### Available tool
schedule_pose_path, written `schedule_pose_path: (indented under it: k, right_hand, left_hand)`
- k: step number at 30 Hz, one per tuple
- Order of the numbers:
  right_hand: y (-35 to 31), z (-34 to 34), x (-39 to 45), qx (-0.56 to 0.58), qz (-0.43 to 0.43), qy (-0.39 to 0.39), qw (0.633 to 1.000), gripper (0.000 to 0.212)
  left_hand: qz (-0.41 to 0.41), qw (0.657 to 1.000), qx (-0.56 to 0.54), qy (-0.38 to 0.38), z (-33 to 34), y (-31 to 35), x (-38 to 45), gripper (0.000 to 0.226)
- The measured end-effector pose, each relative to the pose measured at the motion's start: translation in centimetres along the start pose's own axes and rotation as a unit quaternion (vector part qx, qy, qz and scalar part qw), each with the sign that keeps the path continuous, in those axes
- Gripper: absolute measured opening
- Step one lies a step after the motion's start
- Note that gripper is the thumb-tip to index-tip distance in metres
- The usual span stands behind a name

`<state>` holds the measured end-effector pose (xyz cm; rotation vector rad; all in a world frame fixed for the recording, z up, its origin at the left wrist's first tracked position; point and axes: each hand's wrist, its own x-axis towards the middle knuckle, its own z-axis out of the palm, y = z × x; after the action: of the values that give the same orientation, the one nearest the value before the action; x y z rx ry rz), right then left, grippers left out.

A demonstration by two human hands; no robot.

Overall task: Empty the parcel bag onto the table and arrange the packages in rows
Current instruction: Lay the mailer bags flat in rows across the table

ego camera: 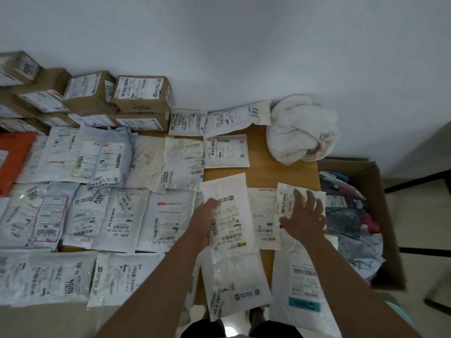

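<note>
Your left hand [203, 222] is gripping a long crinkled plastic mailer [228, 215]; your right hand [305, 217] is pressing, fingers splayed, on a smaller flat one [284, 200].

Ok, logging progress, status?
Left hand holds long mailer. Right hand flat on small mailer. Rows nearly fill table. Nothing blocking.
</note>
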<state>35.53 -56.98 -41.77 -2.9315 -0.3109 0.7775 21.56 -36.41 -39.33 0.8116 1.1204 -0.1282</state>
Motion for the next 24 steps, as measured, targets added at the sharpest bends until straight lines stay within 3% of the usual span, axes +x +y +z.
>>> schedule_pose_path:
  k: [3, 7, 11, 13, 19, 24]
  right_hand:
    - [1.4, -0.1, 1.7, -0.104, -0.043, -0.078, 0.991, 0.104]
    - [1.3, -0.4, 3.3, -0.108, -0.05, -0.123, 0.985, 0.101]
    - [0.9, -1.4, 3.8, -0.131, -0.061, -0.04, 0.989, 0.062]
    - [0.0, -2.2, 3.4, -0.118, -0.061, 0.003, 0.991, 0.055]
    - [-6.3, -1.7, 2.8, 0.087, -0.153, 0.051, 0.983, 0.055]
    - [-11.5, -1.3, 6.2, 0.156, -0.114, 0.119, 0.974, 0.061]
  left_hand:
    - [-0.015, 1.0, 0.013, -0.011, 0.2, -0.7, -0.4, 0.02]
    - [-0.019, 0.999, 0.026, -0.002, 0.7, -1.3, -0.5, 0.025]
    - [-0.02, 1.0, 0.01, -0.001, 0.8, -1.3, -0.4, 0.023]
    - [-0.014, 1.0, -0.006, -0.001, 0.8, -1.1, -0.4, 0.022]
    - [0.0, 0.995, -0.099, 0.03, 0.1, -0.2, 0.2, 0.042]
    - [0.046, 0.993, -0.09, 0.054, -1.2, 1.1, 0.8, 0.037]
